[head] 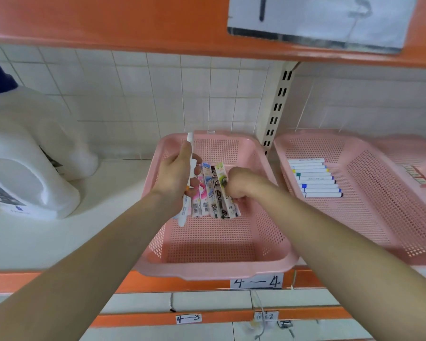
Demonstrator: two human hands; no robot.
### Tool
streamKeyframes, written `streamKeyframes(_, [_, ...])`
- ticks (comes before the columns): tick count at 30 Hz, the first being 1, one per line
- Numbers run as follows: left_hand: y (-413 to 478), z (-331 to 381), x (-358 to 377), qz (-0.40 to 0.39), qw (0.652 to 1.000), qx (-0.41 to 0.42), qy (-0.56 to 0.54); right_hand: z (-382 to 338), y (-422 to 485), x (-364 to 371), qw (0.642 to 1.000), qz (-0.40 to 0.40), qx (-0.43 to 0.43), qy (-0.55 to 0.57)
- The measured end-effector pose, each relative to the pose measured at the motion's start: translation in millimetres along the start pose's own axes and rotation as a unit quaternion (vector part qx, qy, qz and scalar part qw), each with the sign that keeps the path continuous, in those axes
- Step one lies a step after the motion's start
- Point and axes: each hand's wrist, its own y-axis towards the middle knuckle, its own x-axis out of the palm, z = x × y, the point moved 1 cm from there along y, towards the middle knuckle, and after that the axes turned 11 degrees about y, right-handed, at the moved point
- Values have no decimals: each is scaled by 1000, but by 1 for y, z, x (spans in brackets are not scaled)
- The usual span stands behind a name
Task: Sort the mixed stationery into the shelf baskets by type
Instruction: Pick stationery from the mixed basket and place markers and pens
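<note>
Basket [207,271] of pink mesh beneath me: my left hand [175,175] grips a white marker [190,141] roughly upright; my right hand [239,183], fingers curled, pinches a fan of packaged pens [207,193].

packets [213,190] in middle basket [217,269] | markers [315,178] in right basket [369,217] | jug [22,156] left

A cream slotted post [278,107] stands against the white tiled wall [145,94]. Above the post runs an orange shelf [108,23] with a paper sign [317,18] on its front. Far left of the post, a white jug [22,156] with a blue cap sits on the pale shelf board [59,230]. Below the post, the orange shelf edge [170,283] bears a label [256,283] reading 4—4. The light is even.
</note>
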Motion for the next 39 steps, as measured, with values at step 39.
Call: streamKeyframes(39, [-59, 15, 183, 35, 998, 17, 48, 239, -62, -83, 908, 97, -251, 320])
